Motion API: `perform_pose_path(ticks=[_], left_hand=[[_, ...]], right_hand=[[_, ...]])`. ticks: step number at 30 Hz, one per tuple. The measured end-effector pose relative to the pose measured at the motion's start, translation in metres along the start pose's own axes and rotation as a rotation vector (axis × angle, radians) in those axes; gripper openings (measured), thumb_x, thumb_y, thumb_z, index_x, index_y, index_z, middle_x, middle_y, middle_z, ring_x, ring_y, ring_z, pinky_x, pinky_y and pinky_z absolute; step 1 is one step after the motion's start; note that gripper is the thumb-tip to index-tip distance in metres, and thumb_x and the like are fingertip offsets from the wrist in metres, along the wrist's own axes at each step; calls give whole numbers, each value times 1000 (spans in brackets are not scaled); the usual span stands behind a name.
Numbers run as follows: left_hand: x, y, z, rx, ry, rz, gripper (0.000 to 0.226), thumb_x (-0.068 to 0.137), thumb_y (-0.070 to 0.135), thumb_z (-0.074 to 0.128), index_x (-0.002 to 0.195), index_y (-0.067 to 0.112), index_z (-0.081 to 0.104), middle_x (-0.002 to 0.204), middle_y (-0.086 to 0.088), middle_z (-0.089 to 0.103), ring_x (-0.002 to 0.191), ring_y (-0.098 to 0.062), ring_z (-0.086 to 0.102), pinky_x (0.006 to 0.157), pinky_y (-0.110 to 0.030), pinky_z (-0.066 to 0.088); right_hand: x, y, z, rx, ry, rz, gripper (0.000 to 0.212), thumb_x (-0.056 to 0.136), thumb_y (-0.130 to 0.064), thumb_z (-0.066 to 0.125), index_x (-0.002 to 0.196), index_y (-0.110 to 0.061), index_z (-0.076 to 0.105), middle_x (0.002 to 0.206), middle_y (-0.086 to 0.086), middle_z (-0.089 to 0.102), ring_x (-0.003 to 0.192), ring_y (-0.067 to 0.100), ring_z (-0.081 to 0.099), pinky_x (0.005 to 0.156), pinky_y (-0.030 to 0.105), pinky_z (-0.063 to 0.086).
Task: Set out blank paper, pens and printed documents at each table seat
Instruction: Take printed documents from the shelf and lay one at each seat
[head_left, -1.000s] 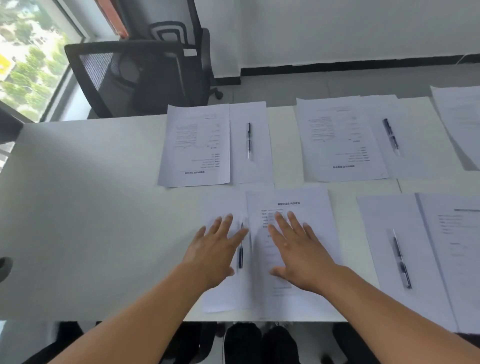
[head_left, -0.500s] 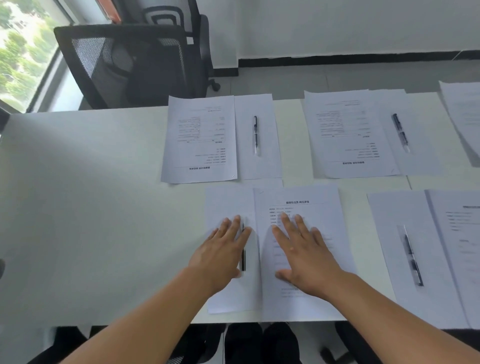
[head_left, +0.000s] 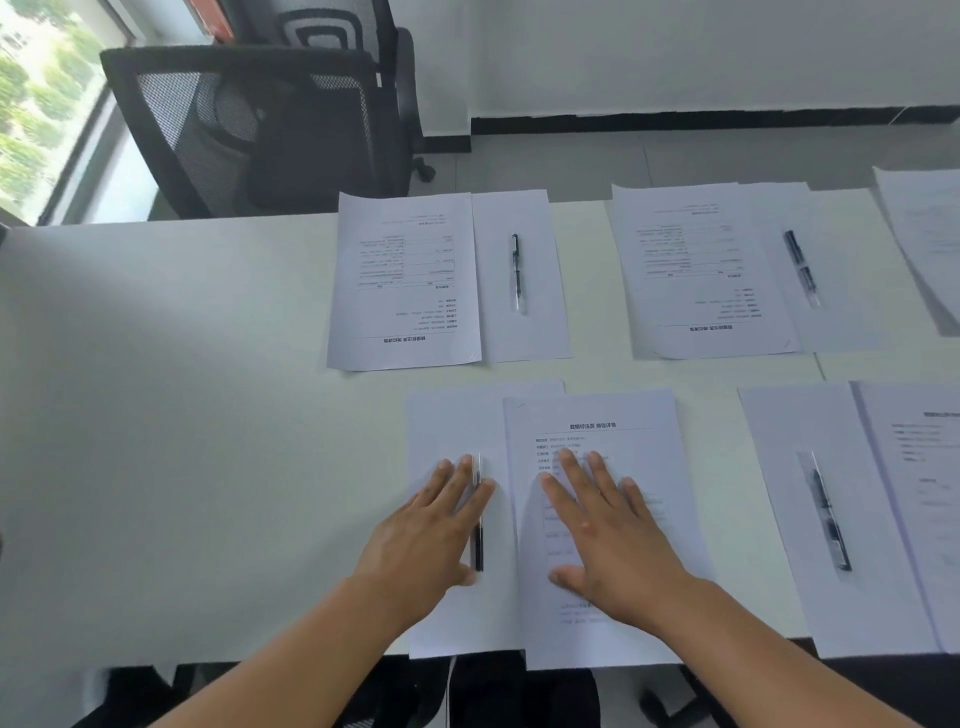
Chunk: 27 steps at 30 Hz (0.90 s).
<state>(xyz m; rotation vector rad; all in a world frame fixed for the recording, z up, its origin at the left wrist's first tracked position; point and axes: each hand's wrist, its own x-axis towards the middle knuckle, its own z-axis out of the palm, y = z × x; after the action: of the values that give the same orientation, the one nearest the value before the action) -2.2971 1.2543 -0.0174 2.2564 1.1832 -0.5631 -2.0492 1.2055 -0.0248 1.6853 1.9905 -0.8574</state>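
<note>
Both hands lie flat at lower centre of the white table (head_left: 156, 415): left hand (head_left: 431, 530) on blank paper (head_left: 452, 426) over a pen (head_left: 478, 545), right hand (head_left: 608, 540) on the printed document (head_left: 623, 415). Mesh office chair (head_left: 249, 130) and window (head_left: 41, 93) upper left.

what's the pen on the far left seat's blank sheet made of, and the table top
The pen looks like plastic: a glossy see-through barrel with a dark cap end and a dark core showing inside. The table top is a smooth, matt, off-white surface with no grain, likely laminate, though the look alone leaves that open.
</note>
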Motion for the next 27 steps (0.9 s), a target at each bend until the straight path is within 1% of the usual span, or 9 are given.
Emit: perform_pose_path(ticks=[13, 19, 27], left_hand=[[1, -2, -4, 12, -20, -19, 103, 106, 51, 63, 172, 36, -15, 176, 7, -34, 164, -15, -26, 133, -31, 17], [1, -3, -5, 3, -25, -29, 104, 105, 53, 64, 172, 39, -14, 176, 11, -33, 164, -12, -25, 131, -31, 26], [2, -4, -3, -17, -16, -38, 106, 104, 52, 68, 172, 40, -13, 176, 13, -32, 164, -11, -25, 131, -33, 28]], right_hand=[[16, -8, -12, 23, 9, 12, 108, 104, -56, 59, 168, -31, -24, 167, -4, -48, 155, 26, -42, 133, 53, -10], [19, -9, -11, 22, 19, 10, 108, 103, -57, 60, 168, -31, -22, 168, -3, -46, 156, 27, -41, 133, 54, -9], [20, -6, -10, 17, 38, -8, 109, 102, -59, 61, 169, -32, -20, 169, -4, -44, 157, 26, -39, 133, 54, -8]])
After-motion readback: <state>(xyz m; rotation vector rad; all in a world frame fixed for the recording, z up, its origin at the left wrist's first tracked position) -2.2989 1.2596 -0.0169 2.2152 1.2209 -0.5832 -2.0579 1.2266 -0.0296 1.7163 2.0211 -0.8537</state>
